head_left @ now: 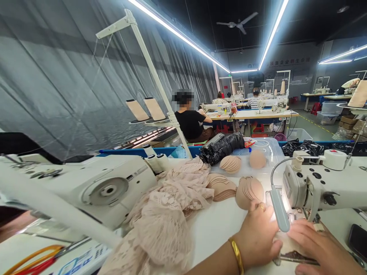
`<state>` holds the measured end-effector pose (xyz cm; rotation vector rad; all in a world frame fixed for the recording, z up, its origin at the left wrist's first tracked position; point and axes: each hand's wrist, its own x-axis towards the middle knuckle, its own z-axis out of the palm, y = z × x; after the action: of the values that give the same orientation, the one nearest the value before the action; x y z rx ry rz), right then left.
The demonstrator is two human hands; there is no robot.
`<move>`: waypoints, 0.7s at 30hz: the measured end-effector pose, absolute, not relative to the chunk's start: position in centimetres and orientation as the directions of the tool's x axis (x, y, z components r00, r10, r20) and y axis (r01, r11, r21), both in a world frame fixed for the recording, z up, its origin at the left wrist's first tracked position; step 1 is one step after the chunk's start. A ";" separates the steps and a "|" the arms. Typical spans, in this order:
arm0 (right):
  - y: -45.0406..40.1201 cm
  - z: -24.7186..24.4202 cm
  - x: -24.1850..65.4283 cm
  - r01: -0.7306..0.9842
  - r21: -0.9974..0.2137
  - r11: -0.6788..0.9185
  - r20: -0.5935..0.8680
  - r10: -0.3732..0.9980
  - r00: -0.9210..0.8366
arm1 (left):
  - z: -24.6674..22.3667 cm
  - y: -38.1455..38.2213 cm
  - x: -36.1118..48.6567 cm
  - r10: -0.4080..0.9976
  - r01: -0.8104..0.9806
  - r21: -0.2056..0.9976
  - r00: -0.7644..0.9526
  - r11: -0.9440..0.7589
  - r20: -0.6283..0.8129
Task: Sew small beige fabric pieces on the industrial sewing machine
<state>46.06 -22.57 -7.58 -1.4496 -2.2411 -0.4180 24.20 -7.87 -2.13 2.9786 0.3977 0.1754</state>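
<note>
My left hand [256, 235], with a ring and a gold bangle, is curled beside the needle area of the sewing machine [318, 183]. Its fingertips are partly hidden, so what they press or hold is unclear. Across from it, my right hand [318, 244] lies with its fingers stretched out under the machine head. A pale patch of material shows between the hands, brightly lit by the grey lamp [279, 210]. Just beyond my left hand rests a stack of beige bra cups [249, 191], with another stack of cups [220, 187] beside it.
Crumpled beige lace fabric [169, 214] spreads over the table's left part. Left of it stand a second sewing machine [109, 191] and orange-handled scissors [40, 259]. Behind lie a black plastic bundle [222, 147] and more cups [231, 164]. A phone [358, 238] is at right; a co-worker [190, 120] sits ahead.
</note>
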 end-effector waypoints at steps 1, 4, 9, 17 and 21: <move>-22.4 -8.1 46.0 0.920 0.053 0.389 0.491 0.792 -0.363 | -2.3 -8.4 24.4 0.305 0.294 0.133 0.950 -0.946 0.067; -22.1 -9.5 46.4 0.941 0.125 0.315 0.488 0.806 -0.335 | -2.4 -9.6 24.9 0.359 0.359 0.107 0.933 -0.927 -0.014; -22.7 -10.1 48.4 0.976 0.033 0.217 0.458 0.864 -0.208 | -1.1 -8.4 23.3 0.223 0.242 0.143 0.965 -0.960 -0.134; -23.6 -10.3 49.4 0.971 -0.112 0.209 0.467 0.874 -0.135 | 0.0 -6.8 21.7 0.044 0.071 0.214 0.990 -0.974 -0.131; -24.1 -8.4 49.5 0.937 -0.285 0.200 0.327 0.940 -0.101 | -1.3 -6.9 22.6 -0.011 -0.013 0.131 1.000 -0.991 0.020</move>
<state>49.51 -24.13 -8.35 -1.7471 -2.0487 0.0064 22.62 -6.88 -1.27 3.0103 -0.0182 0.0289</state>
